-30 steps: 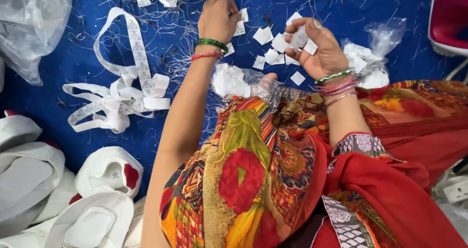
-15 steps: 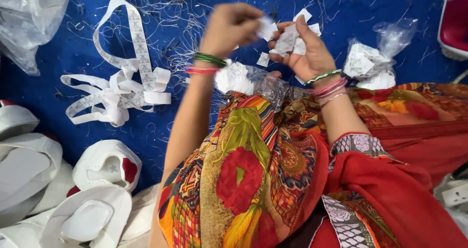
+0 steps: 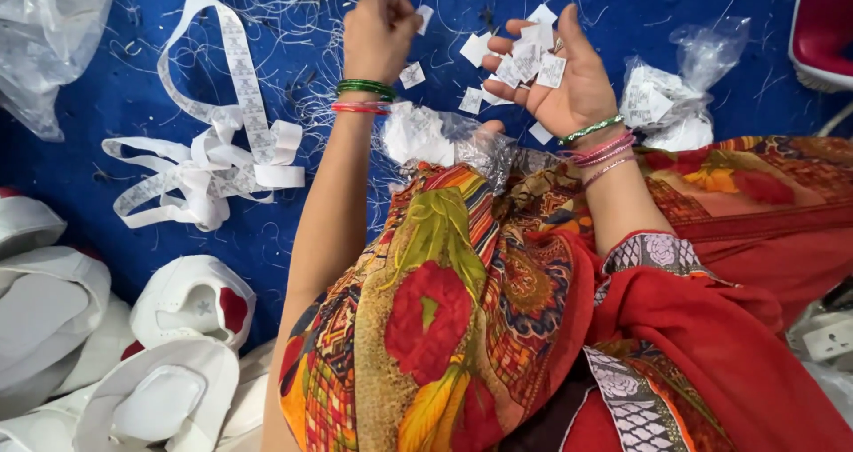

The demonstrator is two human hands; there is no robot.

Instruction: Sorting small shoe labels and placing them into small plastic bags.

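My left hand [image 3: 380, 27] is closed, pinching one small white label [image 3: 425, 15] between thumb and fingers above the blue mat. My right hand [image 3: 560, 77] is palm up with fingers spread, cradling a small stack of white cut labels [image 3: 531, 57]. More loose labels [image 3: 411, 75] lie on the mat between the two hands. A clear plastic bag of labels [image 3: 426, 136] rests against my knee just below the hands.
A long white printed label ribbon [image 3: 233, 145] lies tangled on the blue mat [image 3: 133, 79] at left, among loose threads. White shoe uppers [image 3: 191, 301] pile at bottom left. Another clear bag with labels [image 3: 662, 96] sits at right; crumpled plastic [image 3: 44, 34] at top left.
My left hand picked a label off the mat, came to my right hand, then drew back left with one label. My right hand turned palm up holding the stack.
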